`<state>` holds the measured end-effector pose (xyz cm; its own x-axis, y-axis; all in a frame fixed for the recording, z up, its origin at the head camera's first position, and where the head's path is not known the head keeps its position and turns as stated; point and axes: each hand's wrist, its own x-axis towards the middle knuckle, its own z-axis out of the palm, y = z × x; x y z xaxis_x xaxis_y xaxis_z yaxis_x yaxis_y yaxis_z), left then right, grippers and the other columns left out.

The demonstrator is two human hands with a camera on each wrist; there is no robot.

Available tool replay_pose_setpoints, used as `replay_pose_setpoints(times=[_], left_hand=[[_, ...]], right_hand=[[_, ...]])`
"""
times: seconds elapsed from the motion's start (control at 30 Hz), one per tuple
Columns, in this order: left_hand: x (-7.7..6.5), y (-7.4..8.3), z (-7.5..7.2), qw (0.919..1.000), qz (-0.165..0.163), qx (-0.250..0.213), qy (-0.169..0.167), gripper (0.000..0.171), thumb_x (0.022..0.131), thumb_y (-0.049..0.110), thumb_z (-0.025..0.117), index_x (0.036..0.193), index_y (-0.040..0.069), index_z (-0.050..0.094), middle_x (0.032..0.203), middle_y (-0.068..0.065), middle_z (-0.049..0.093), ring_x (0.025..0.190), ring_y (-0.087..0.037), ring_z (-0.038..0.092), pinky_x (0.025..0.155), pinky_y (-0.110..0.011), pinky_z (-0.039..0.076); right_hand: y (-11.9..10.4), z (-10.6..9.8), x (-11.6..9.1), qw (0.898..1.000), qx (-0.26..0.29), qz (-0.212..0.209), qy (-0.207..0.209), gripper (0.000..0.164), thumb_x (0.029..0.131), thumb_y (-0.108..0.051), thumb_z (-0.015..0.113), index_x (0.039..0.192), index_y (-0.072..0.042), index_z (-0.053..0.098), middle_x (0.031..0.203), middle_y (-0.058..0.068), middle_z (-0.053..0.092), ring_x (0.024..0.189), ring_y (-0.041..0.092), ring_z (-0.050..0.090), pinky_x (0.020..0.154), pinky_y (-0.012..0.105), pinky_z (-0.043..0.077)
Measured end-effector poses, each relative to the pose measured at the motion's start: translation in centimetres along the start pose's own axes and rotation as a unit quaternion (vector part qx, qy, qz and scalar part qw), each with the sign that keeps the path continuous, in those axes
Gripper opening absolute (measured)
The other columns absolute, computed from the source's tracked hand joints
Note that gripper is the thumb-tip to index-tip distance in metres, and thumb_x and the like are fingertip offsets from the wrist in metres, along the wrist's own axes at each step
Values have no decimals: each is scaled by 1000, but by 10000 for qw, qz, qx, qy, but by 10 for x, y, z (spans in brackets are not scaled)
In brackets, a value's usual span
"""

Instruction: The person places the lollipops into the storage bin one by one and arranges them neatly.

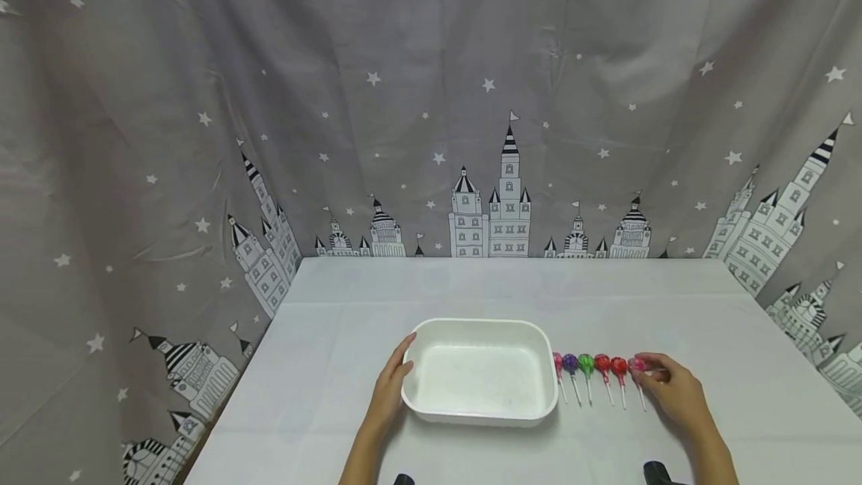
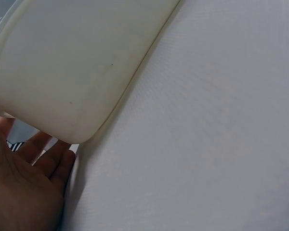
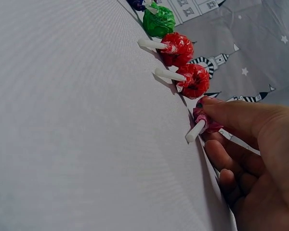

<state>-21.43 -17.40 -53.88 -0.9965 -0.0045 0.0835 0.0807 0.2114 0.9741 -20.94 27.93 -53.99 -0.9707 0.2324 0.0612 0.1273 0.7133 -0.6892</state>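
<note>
- Currently the tub (image 1: 481, 380) sits flat on the white table (image 1: 377, 287), at the centre of the dial used below.
- At 9 o'clock, the left hand (image 1: 390, 380) rests against the tub's end wall, thumb and fingers spread apart, their tips at the rim.
- At 3 o'clock, the right hand (image 1: 676, 388) pinches the outer pink pop (image 3: 213, 126) by its wrapped head, thumb and forefinger clamped on it, the other fingers bent loosely below; I cannot tell whether the pop is off the table.
- From that pop toward the tub run two red pops (image 1: 619, 367), a green pop (image 1: 587, 364), a purple pop (image 1: 570, 364) and an inner pink pop (image 1: 557, 362), side by side, sticks pointing between 5 and 6 o'clock.
- The inner pink pop is just beside the tub, partly hidden by its rim; touching or not, I cannot tell.
- Toward 12 o'clock, beyond the table, hangs a grey curtain (image 1: 404, 36) printed with castles and stars.
</note>
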Motion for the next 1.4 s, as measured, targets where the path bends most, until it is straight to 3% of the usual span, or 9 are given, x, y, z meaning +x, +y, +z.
replay_pose_setpoints(times=[0.23, 0.4, 0.63, 0.77, 0.93, 1.17, 1.3, 1.4], left_hand=[[0, 2, -1, 10000, -1, -20, -74, 45, 98, 12, 33, 141, 23, 38, 149, -4, 27, 138, -27, 18, 111, -48, 13], [-5, 17, -3, 9996, -123, -190, -154, 45, 98, 9, 34, 141, 18, 38, 149, -7, 26, 138, -28, 16, 112, -48, 12], [-14, 36, -4, 9995, -244, -160, -95, 44, 97, 7, 35, 142, 12, 37, 149, -11, 26, 138, -28, 18, 112, -45, 15], [-14, 37, -3, 9996, -217, -156, -45, 44, 97, 8, 35, 141, 12, 38, 148, -12, 28, 137, -30, 19, 111, -46, 15], [-14, 37, -2, 9995, -172, -236, -75, 44, 97, 8, 36, 141, 13, 39, 148, -10, 28, 137, -29, 18, 111, -45, 14], [-13, 36, -2, 9997, -152, -187, -66, 44, 97, 9, 36, 141, 13, 38, 148, -10, 28, 137, -29, 19, 111, -46, 15], [-13, 36, -2, 9997, -154, -180, -84, 44, 98, 9, 36, 141, 13, 38, 148, -11, 28, 137, -29, 19, 112, -46, 14], [-13, 35, -3, 9996, -194, -176, -66, 44, 98, 9, 36, 141, 14, 38, 148, -10, 28, 137, -29, 19, 112, -46, 14]], right_hand=[[2, 1, -1, 9993, -98, -223, 285, 40, 82, -26, 69, 113, -1, 61, 90, 13, 63, 83, 29, 56, 66, 41, 44], [1, 0, -2, 9991, 139, -206, 336, 43, 81, -28, 70, 113, -1, 62, 96, 17, 64, 84, 31, 60, 71, 48, 47], [-2, -11, -6, 9963, 771, 351, -165, 61, 80, -43, 68, 119, 2, 58, 100, 17, 67, 90, 26, 65, 87, 56, 41], [-6, -16, -7, 9961, 750, 348, -314, 59, 82, -42, 67, 121, 1, 57, 101, 15, 67, 81, 9, 65, 82, 46, 48], [-14, -20, -7, 9980, 580, -102, -237, 49, 83, -33, 67, 120, -1, 58, 105, 16, 66, 75, -2, 62, 65, 22, 51], [-26, -28, -9, 9953, 847, -425, -175, 49, 84, -33, 68, 120, -1, 58, 106, 18, 65, 72, 5, 66, 70, 30, 51], [-37, -31, -7, 9937, 999, -508, -59, 47, 84, -33, 67, 120, -3, 59, 106, 17, 64, 71, 5, 65, 62, 20, 51], [-47, -32, -5, 9914, 1169, -592, 12, 46, 84, -32, 67, 119, -3, 59, 106, 17, 63, 72, 5, 65, 61, 21, 53]])
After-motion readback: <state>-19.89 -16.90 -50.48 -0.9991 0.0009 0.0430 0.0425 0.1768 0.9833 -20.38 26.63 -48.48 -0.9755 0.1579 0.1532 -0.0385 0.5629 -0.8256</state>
